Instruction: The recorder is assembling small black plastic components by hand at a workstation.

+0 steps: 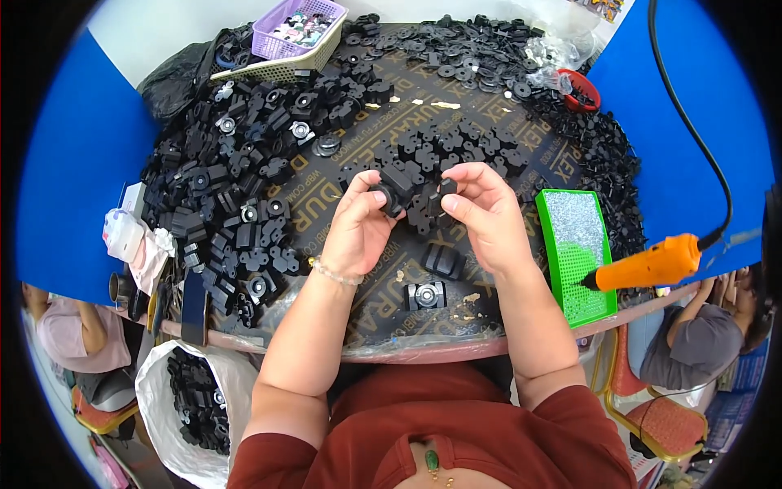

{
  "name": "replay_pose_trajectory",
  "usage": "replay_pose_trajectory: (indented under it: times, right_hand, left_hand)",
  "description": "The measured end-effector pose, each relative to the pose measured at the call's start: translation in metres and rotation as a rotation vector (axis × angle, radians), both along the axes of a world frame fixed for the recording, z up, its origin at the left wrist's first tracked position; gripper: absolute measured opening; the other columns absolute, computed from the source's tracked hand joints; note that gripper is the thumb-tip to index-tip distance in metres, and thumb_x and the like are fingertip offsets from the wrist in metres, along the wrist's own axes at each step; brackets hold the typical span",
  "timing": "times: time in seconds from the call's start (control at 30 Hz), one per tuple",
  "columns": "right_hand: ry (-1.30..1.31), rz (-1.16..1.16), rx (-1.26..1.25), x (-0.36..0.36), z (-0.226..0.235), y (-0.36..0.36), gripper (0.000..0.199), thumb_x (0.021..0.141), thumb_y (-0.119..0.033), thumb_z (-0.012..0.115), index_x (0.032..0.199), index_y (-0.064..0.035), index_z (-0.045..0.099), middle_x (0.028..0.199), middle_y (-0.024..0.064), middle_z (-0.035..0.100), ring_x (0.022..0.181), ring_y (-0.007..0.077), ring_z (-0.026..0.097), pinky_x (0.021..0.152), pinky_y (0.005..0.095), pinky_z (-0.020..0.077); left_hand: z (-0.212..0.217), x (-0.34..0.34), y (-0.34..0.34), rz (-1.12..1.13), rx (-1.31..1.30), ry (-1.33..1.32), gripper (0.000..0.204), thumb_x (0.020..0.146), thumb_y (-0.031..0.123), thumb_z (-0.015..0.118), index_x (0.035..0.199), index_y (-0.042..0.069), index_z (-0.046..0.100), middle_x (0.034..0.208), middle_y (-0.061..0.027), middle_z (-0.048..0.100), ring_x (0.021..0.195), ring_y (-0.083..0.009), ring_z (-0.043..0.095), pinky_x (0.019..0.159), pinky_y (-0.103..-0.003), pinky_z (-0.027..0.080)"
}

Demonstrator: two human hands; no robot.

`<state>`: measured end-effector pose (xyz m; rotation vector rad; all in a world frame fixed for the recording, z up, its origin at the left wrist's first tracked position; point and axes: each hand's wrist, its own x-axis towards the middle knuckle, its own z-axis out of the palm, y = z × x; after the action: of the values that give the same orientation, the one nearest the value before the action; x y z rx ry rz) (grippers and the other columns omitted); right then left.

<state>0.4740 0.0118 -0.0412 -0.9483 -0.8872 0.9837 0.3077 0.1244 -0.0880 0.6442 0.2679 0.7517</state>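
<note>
My left hand [358, 224] is closed round a black plastic housing [397, 186], a boxy part with a round piece at the thumb. A small dark plastic piece [448, 189] is pinched between thumb and fingers of my right hand [489, 212], a little apart from the housing. Beyond and below the hands lie many flat black lobed plates [464, 147]. Between my forearms sit a black housing [444, 261] and another housing with a silvery round centre [425, 296].
An orange electric screwdriver [648, 262] on a black cord rests over a green tray [607, 314] of small screws. Piles of black parts [244, 179] spread left and far. A purple basket [273, 45], red bowl [593, 88] and white sack [151, 391] surround the work. Two people sit at the sides.
</note>
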Motion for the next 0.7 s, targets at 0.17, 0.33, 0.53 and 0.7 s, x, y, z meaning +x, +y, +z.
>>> replay_pose_trajectory:
  times: [0.17,0.33,0.53,0.7]
  right_hand:
    - [0.225,0.063,0.039,-0.001,-0.002,0.0,0.027,0.087,0.003,0.066,0.112,-0.0032,0.058,0.102,0.0027,0.063,0.096,0.0095,0.058,0.087,0.0241,0.0467]
    - [0.325,0.104,0.039,0.0,-0.004,0.0,0.029,0.088,0.003,0.064,0.114,-0.005,0.056,0.104,0.0059,0.064,0.095,0.0131,0.062,0.085,0.0265,0.0493]
    - [0.497,0.02,0.037,0.007,-0.005,0.0,0.025,0.089,0.001,0.064,0.111,-0.008,0.055,0.099,0.0109,0.067,0.088,0.0207,0.068,0.081,0.0353,0.0576]
    - [0.641,0.012,-0.042,0.005,-0.008,0.002,0.017,0.09,-0.001,0.063,0.106,-0.0074,0.059,0.097,0.012,0.069,0.088,0.0227,0.07,0.08,0.0374,0.0599]
  left_hand:
    - [0.018,0.006,-0.011,0.004,-0.026,0.004,0.03,0.091,0.006,0.054,0.121,0.009,0.052,0.115,-0.0094,0.062,0.106,-0.0232,0.062,0.095,-0.041,0.05]
    - [0.015,0.006,-0.011,-0.016,-0.042,0.004,0.038,0.092,0.007,0.053,0.13,0.007,0.049,0.119,-0.0114,0.06,0.109,-0.0246,0.062,0.097,-0.042,0.05]
    - [0.014,0.012,-0.015,0.057,0.226,0.033,0.048,0.085,-0.01,0.06,0.127,0.008,0.047,0.136,-0.0154,0.054,0.118,-0.0213,0.057,0.101,-0.035,0.046]
    - [0.011,0.015,-0.019,0.169,0.422,0.08,0.049,0.083,-0.014,0.061,0.125,0.008,0.047,0.139,-0.0163,0.051,0.118,-0.0206,0.056,0.101,-0.034,0.046]
